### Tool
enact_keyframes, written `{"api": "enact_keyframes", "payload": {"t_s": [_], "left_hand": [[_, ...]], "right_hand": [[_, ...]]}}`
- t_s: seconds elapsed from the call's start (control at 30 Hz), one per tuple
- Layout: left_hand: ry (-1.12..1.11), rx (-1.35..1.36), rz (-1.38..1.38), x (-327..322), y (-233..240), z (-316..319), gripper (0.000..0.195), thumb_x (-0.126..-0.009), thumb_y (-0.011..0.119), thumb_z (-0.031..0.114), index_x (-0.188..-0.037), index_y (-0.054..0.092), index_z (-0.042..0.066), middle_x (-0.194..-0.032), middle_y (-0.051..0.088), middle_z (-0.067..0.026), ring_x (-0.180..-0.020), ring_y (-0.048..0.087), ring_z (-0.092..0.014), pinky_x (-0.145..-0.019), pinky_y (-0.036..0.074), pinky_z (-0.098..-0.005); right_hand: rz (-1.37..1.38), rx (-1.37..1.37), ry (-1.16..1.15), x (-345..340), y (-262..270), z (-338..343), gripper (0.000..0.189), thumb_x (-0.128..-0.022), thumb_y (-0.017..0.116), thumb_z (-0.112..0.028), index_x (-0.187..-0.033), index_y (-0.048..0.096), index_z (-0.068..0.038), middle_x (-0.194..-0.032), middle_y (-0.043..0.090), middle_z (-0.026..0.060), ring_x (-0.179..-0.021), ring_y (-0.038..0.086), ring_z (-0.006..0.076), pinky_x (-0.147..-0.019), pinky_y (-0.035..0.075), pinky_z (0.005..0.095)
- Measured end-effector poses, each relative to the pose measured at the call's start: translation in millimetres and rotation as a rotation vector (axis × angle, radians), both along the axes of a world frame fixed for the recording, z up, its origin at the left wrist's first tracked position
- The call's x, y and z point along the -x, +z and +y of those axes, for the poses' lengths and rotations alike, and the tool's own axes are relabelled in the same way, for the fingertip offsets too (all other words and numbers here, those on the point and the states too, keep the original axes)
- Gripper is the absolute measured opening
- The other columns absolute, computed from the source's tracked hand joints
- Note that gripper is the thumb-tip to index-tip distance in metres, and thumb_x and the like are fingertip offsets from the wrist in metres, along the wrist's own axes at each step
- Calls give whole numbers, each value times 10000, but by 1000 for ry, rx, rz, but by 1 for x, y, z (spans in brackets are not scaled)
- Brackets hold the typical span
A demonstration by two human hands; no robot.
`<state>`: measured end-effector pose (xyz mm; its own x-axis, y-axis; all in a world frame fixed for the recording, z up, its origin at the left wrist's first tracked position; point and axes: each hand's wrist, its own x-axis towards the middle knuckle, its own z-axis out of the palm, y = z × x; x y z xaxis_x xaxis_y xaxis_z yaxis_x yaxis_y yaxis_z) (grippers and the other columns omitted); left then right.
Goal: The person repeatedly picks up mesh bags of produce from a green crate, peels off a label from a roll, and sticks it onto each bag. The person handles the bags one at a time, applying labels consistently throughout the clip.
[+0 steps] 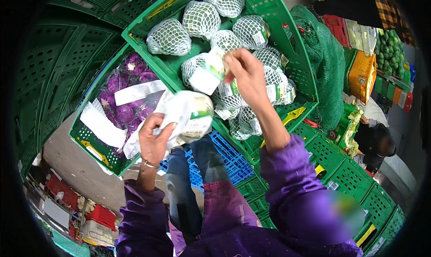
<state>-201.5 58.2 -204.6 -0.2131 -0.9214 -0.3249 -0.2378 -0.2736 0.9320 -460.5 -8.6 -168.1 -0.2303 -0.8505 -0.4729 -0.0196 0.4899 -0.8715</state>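
Observation:
My left hand grips a strip of printed labels with white backing paper trailing from it. My right hand pinches a label with a white and green print over a net-wrapped round green vegetable. A green plastic crate holds several such vegetables in white foam nets, some bearing labels. Lower left of it, a second green crate holds purple vegetables in clear film, partly under the backing paper.
Stacked green crates stand at the left, more crates at the lower right. A green mesh sack leans by the crate. Beneath is a blue plastic pallet. A co-worker is at the far right, near an orange crate.

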Motion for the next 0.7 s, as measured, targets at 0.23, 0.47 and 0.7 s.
{"api": "enact_keyframes", "payload": {"t_s": [0.23, 0.47, 0.7], "left_hand": [[144, -47, 104, -28, 27, -9, 223, -726, 560, -107, -915, 567, 12, -941, 591, -37, -860, 534, -105, -791, 417, -230], [68, 149, 129, -8, 52, -35, 141, -719, 592, -57, -849, 607, -3, -899, 613, -58, -841, 576, -142, -765, 450, -264], [78, 182, 55, 9, 35, -52, 92, -763, 543, -26, -839, 594, -10, -863, 609, -42, -820, 577, -121, -740, 455, -245]], "right_hand": [[179, -171, 247, 5, -110, -8, 113, -797, 571, 24, -890, 510, 0, -707, 535, 57, -556, 504, 97, -478, 433, 256], [827, -255, 566, -14, -107, -7, 252, -730, 571, -17, -957, 463, -7, -846, 608, 261, -816, 587, 435, -717, 468, 472], [948, -235, 584, -26, -69, -12, 398, -750, 616, -76, -1072, 416, 44, -1042, 539, 278, -923, 565, 413, -761, 478, 458]]}}
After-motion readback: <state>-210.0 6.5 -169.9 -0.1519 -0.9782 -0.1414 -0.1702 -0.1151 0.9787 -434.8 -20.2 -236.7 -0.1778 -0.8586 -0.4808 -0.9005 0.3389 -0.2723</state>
